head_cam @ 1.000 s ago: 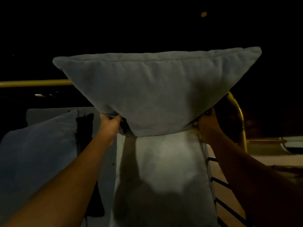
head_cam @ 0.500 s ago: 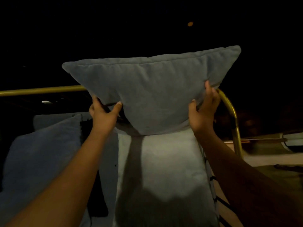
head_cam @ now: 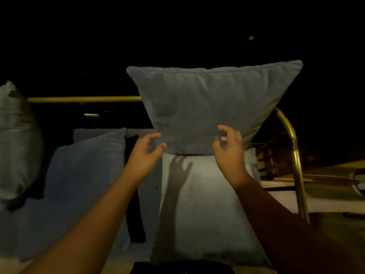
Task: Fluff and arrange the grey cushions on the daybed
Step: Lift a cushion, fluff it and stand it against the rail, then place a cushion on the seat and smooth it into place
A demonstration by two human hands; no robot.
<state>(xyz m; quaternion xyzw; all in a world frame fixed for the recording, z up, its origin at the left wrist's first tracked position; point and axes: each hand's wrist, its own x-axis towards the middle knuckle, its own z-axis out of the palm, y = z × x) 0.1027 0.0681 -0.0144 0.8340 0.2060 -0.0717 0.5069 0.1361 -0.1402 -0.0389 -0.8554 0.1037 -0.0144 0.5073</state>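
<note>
A grey cushion (head_cam: 207,103) stands upright on top of a paler flat cushion (head_cam: 213,210), leaning toward the brass rail at the right corner. My left hand (head_cam: 147,151) hovers at its lower left corner, fingers spread and curled, holding nothing. My right hand (head_cam: 229,147) is just in front of its lower right part, fingers apart and also empty. A blue-grey cushion (head_cam: 83,175) leans to the left, and another grey cushion (head_cam: 15,139) stands at the far left edge.
A brass rail (head_cam: 85,99) runs along the back and curves down at the right (head_cam: 294,147). Beyond the right rail lies a lit floor (head_cam: 325,196). The surroundings above are dark. A dark object (head_cam: 181,268) sits at the bottom edge.
Both hands have let go of the top cushion and pulled back toward me. The cushion now stands by itself on the lower one. The view has shifted right, showing more cushions at the left.
</note>
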